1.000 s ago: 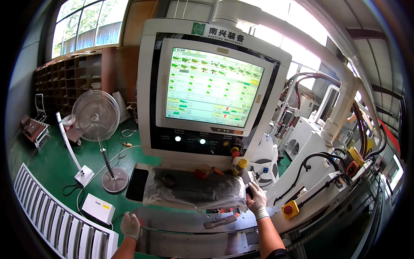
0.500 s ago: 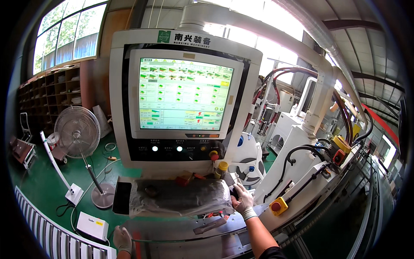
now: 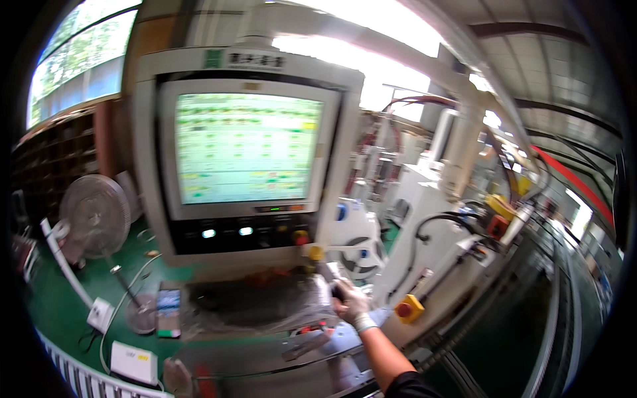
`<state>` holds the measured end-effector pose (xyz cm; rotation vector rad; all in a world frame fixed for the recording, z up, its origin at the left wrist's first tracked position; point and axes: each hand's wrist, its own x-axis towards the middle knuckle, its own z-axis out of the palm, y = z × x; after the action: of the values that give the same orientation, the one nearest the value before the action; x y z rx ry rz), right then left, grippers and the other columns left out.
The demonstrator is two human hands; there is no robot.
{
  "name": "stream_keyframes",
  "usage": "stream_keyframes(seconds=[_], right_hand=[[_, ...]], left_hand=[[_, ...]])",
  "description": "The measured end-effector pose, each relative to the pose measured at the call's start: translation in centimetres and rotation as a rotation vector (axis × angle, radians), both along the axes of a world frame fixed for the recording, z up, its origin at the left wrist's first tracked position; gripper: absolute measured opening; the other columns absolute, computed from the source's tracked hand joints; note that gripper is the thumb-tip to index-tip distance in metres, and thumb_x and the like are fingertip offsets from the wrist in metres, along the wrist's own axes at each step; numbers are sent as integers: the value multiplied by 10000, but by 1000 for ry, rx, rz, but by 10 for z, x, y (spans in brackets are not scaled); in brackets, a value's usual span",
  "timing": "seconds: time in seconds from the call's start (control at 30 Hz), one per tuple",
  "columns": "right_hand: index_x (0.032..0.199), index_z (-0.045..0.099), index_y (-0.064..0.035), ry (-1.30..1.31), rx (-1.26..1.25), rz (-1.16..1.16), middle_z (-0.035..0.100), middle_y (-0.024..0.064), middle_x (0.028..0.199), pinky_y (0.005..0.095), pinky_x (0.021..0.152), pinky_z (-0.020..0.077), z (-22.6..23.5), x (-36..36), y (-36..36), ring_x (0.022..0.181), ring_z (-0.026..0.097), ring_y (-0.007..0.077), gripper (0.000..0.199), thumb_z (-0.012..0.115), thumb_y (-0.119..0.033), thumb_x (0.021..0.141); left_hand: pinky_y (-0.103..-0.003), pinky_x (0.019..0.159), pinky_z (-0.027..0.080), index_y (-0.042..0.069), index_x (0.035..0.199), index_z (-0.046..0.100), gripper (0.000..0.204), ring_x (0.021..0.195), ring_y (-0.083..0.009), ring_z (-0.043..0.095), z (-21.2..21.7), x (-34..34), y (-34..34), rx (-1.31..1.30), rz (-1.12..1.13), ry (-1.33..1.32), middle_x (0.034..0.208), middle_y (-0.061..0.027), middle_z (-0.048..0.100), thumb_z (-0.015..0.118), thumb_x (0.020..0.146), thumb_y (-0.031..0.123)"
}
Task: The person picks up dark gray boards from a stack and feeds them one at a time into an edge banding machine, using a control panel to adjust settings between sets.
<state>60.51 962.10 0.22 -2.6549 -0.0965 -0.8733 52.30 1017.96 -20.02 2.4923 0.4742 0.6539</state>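
Observation:
My right hand (image 3: pixel 353 306), in a pale glove, is at the right end of the tray under the control panel. Its fingers are curled round something dark and small that I cannot make out. Low in the picture, my gloved left hand (image 3: pixel 178 378) is by the left end of a long flat surface (image 3: pixel 265 375); blur hides its fingers. A keyboard tray (image 3: pixel 255 308) covered in clear plastic film lies below the control panel (image 3: pixel 249 149), whose screen glows green and white. On the tray's left end rests a phone (image 3: pixel 168 312) with a lit screen.
A standing fan (image 3: pixel 96 215) and a white box (image 3: pixel 134 361) are on the green floor at left. White machinery (image 3: pixel 431 219) with hoses and a red button on a yellow box (image 3: pixel 408 309) stands at right. A roller rack (image 3: pixel 86 381) borders the lower left.
The view has swung right, so everything sits further left and looks blurred. The phone's screen, dark before, is now lit. My right hand stays at the tray's right end.

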Motion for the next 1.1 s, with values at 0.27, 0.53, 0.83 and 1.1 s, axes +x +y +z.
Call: stream_keyframes(seconds=[0.27,0.53,0.83,1.1], right_hand=[[1311,557,-150,62,37,-19,540,122,1359,429,989,450,-2,2,10,1165,561,344,546,651,-284,790],[1321,548,-157,91,29,-76,529,105,1368,430,978,450,1,-6,4,1161,558,345,558,652,-309,794],[1291,564,-161,20,12,-41,567,82,1314,416,966,456,-7,-6,-1,1092,581,323,546,638,-276,762],[1123,606,-135,-79,-41,71,624,151,1143,468,832,492,-8,9,-3,984,604,387,421,610,-166,703]], left_hand=[[-493,885,463,-76,1155,569,519,1026,-423,587,-5,-11,21,220,-75,266,1118,-268,625,351,1023,377],[-483,862,464,-63,1135,597,517,1009,-422,596,57,-13,-15,91,-95,396,1074,-259,646,359,1019,382],[-480,881,447,-43,1132,604,515,1027,-415,588,60,-16,-19,-1,-78,363,1120,-244,634,371,1011,400],[-494,897,436,-40,1163,584,507,1027,-449,569,42,-10,-13,10,-81,288,1095,-284,620,371,999,389]])
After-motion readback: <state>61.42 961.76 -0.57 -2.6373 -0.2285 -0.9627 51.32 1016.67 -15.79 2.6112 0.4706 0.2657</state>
